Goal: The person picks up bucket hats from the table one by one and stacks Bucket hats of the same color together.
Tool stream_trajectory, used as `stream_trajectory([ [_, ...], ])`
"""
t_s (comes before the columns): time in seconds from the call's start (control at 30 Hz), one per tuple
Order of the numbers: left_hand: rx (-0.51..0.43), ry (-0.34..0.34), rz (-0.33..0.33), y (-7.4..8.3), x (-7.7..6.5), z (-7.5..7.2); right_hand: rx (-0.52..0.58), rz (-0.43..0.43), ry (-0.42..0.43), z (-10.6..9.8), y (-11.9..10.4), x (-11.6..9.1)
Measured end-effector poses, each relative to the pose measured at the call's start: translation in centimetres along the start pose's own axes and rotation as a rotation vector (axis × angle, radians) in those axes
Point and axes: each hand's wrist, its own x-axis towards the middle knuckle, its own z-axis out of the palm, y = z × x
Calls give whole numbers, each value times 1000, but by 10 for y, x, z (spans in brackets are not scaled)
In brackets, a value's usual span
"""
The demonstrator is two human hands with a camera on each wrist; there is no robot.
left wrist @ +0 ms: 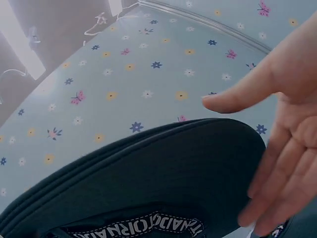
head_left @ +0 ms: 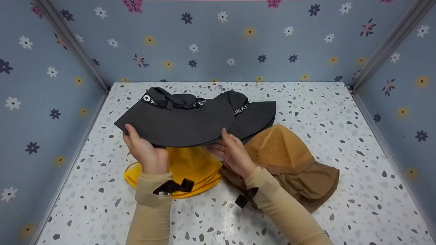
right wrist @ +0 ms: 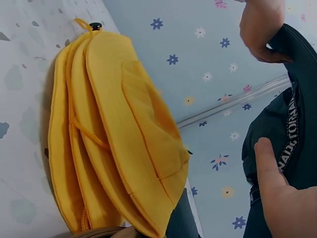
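Observation:
A black wide-brimmed hat (head_left: 177, 126) with a lettered band is held up over the table, its brim toward me. My left hand (head_left: 144, 149) grips the brim's left end, thumb on top and fingers beneath; the right wrist view shows this left hand (right wrist: 262, 29) pinching the edge. At the brim's right side is my right hand (head_left: 235, 154), thumb raised and fingers fairly straight under the edge. In the left wrist view, that right hand (left wrist: 292, 163) has its thumb apart from the brim. Behind it, another black hat (head_left: 255, 115) shows partly covered.
Several yellow hats (head_left: 194, 163) lie stacked below the held hat, partly hidden by my left hand. To the right sit a tan knit-looking hat (head_left: 279, 146) and a brown brim (head_left: 306, 180). Flower-patterned walls (head_left: 218, 41) enclose the speckled table (head_left: 361, 204) on three sides.

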Motion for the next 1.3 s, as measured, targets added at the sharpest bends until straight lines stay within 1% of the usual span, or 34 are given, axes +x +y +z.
stream_trajectory([
  [0.1, -1, 1, -24, -3, 1, -1, 57, -14, 17, 1, -3, 0],
  [0.23, 6, 11, -57, -6, 1, -3, 149, -26, 75, 2, -4, -1],
  [0.33, 19, 19, -79, -7, 0, -4, 185, -41, 110, 2, -5, -2],
  [0.5, 31, 6, -99, -8, -2, -6, 209, -53, 132, 3, -6, -3],
  [0.63, 37, 12, -115, -9, -1, -7, 217, -59, 153, 2, -6, -4],
  [0.87, 76, 7, -109, -13, -1, -11, 222, -101, 183, 3, -7, -6],
  [1.0, 73, 9, -126, -18, 0, -14, 217, -133, 207, 2, -7, -7],
  [1.1, 50, 17, -138, -21, 0, -16, 209, -143, 222, 1, -7, -8],
  [1.3, 55, 3, -133, -25, 0, -17, 201, -158, 246, -1, -6, -8],
])
